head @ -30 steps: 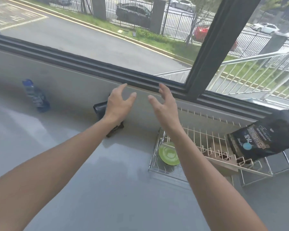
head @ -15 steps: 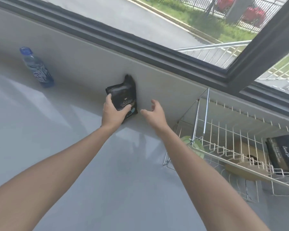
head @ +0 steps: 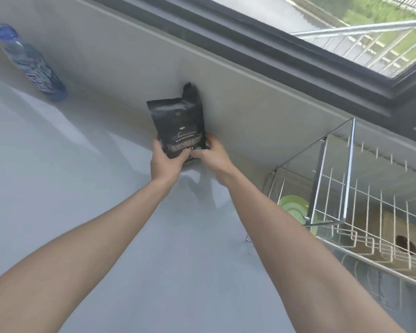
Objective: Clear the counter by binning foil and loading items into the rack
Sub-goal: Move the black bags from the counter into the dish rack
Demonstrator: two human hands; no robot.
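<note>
Both hands have closed on the black pouch (head: 178,126) since half a second ago, when only the left touched it and the right hung open beside it; the pouch now stands taller and more upright against the wall under the window

Largest first: the grey table (head: 82,188) carries everything, and the pouch sits at its back edge, leaning on the wall, which probably keeps it from flopping. To the right stands the wire rack (head: 346,212), well apart from the pouch; it holds a green plate (head: 291,207) upright at its near end, and something tan lies under its tines, too indistinct to name. Far left, a blue-capped bottle (head: 31,66) stands by the wall

The left hand (head: 165,162) and right hand (head: 214,159) pinch the pouch's lower corners from either side, likely to lift it toward the rack
</note>
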